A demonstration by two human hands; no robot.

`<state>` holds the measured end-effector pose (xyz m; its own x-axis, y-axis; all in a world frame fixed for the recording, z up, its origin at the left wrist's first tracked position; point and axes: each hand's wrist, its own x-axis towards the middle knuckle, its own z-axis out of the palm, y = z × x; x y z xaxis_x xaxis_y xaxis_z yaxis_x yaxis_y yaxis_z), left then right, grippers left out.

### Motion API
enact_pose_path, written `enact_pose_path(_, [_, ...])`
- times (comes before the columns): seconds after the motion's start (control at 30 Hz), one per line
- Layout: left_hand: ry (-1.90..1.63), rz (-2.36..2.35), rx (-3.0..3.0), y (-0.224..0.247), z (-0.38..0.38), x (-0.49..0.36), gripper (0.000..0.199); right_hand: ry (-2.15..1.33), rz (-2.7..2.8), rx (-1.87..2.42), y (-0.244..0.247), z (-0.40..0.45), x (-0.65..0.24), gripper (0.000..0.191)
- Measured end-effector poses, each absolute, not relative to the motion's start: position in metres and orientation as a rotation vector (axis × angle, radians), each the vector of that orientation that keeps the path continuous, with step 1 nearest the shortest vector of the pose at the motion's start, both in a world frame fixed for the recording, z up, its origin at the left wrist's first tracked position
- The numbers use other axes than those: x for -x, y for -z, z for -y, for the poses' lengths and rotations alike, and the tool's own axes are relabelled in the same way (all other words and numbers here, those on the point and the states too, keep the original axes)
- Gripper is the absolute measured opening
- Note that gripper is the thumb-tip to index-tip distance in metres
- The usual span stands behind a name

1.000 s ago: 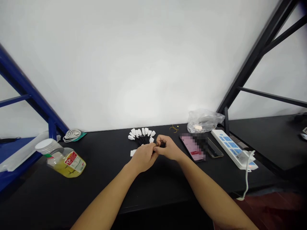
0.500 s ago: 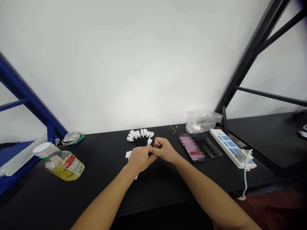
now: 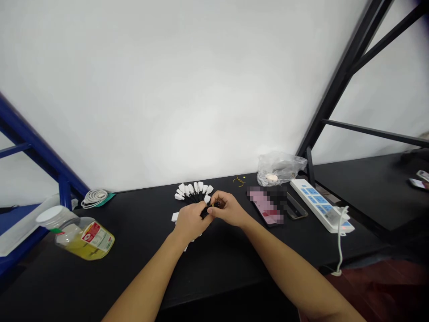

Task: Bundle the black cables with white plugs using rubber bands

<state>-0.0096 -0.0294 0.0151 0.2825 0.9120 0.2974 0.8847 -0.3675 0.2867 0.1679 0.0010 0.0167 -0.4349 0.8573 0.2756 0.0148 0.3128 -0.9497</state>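
A fan of black cables with white flat tips (image 3: 192,191) spreads across the black table, its black ends converging between my hands. My left hand (image 3: 190,221) is closed around the gathered black part, and white tips poke out beneath it. My right hand (image 3: 228,210) pinches the same black bundle (image 3: 208,210) from the other side, with its fingertips meeting my left hand. A loose white tip (image 3: 174,217) shows just left of my left hand. The exact grip inside my fingers is partly hidden.
A plastic jar with yellow liquid (image 3: 82,239) lies on its side at left, beyond it a coiled white cable (image 3: 94,198). To the right are a pixelated phone (image 3: 266,206), a white power strip (image 3: 318,205), a clear plastic bag (image 3: 278,169) and a thin yellow wire (image 3: 238,181).
My hands have drawn closer together around the black bundle, and my left hand has shifted slightly. The whole view has tilted and slid a little as my head moved.
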Motion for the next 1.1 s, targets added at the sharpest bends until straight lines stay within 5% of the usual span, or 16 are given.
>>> enact_pose_path(0.27, [-1.015, -1.548, -2.509, -0.012, 0.035, 0.004, 0.033, -0.795, 1.820, 0.818, -0.019, -0.001, -0.171, 0.021])
enact_pose_path(0.63, [-0.650, -1.743, -2.427, -0.020, 0.040, -0.002, 0.024, -0.734, 1.973, 0.743, -0.018, 0.007, -0.171, 0.012])
enact_pose_path(1.1, [-0.891, -1.569, -2.557, -0.007, 0.037, 0.000, 0.025, -1.029, 1.814, 0.684, -0.025, 0.008, -0.167, 0.010])
